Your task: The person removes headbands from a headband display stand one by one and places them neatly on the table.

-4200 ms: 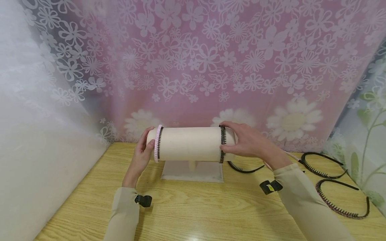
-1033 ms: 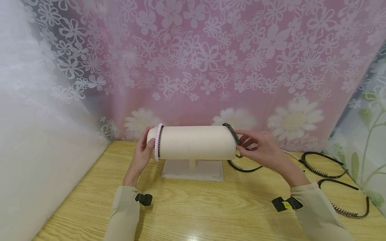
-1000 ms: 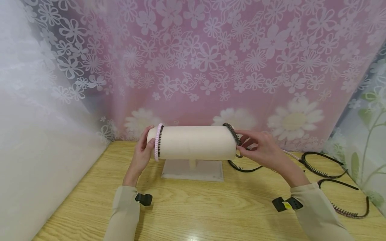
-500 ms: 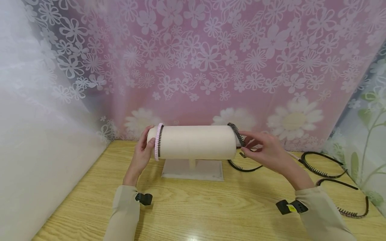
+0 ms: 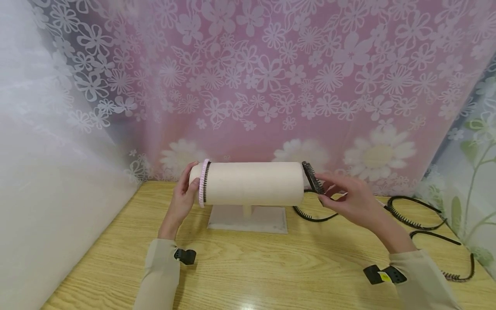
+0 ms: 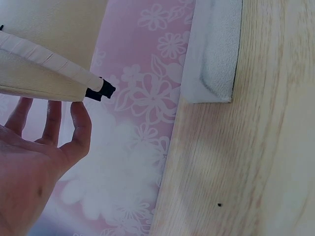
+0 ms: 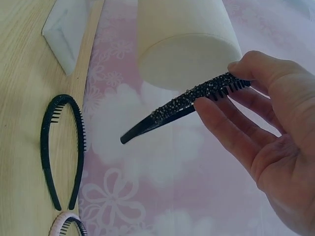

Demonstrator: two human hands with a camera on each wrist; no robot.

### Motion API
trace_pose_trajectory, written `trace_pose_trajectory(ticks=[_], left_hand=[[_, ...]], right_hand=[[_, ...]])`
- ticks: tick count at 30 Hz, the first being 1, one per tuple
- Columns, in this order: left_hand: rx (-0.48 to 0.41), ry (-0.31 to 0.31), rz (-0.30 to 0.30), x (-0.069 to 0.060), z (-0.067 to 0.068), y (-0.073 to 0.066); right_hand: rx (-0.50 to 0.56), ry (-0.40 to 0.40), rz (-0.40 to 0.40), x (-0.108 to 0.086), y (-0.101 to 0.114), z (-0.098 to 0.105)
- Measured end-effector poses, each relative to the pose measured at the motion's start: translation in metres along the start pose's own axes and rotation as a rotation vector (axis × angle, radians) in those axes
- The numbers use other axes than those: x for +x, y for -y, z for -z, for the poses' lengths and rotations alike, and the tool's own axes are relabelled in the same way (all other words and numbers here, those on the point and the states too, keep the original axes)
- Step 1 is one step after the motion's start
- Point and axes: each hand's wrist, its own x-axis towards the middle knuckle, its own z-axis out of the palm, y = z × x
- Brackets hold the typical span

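Observation:
A cream cylindrical headband stand [image 5: 253, 183] lies level on its short post above a pale base. My left hand [image 5: 179, 204] grips its left end, thumb in front and fingers behind. Close by that thumb, a pink toothed headband [image 5: 202, 183] sits around the cylinder. Off the right end, my right hand [image 5: 354, 200] pinches a black glittery headband [image 5: 313, 177] between thumb and fingers. The right wrist view shows this headband [image 7: 189, 98] tilted, its sparkling stones outward and teeth on one edge, just off the cylinder's end face.
Behind the stand's right side, a black toothed headband [image 5: 315, 220] rests on the wooden table [image 5: 240, 267]. Two more dark ones lie farther right, a back one [image 5: 410, 221] and a front one [image 5: 472, 267] partly behind my forearm. A flowered curtain [image 5: 248, 86] hangs behind.
My right hand has drawn the black glittery headband rightward, off the cylinder's right end; earlier it sat around it. My left hand and the pink headband stay in place.

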Motion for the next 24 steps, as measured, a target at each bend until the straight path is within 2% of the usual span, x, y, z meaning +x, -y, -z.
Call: trace_pose_trajectory(ticks=[8,16,24], left_hand=[[0.020,-0.005,-0.004,0.000,0.000,0.002],[0.016,-0.002,-0.006,0.000,-0.001,0.000],[0.021,-0.001,-0.002,0.000,0.000,0.002]], right_hand=[[-0.002,-0.028,0.012,-0.012,-0.006,0.002],[0.001,-0.021,-0.030,-0.027,-0.010,0.005],[-0.022,0.005,-0.115,-0.042,-0.014,0.006]])
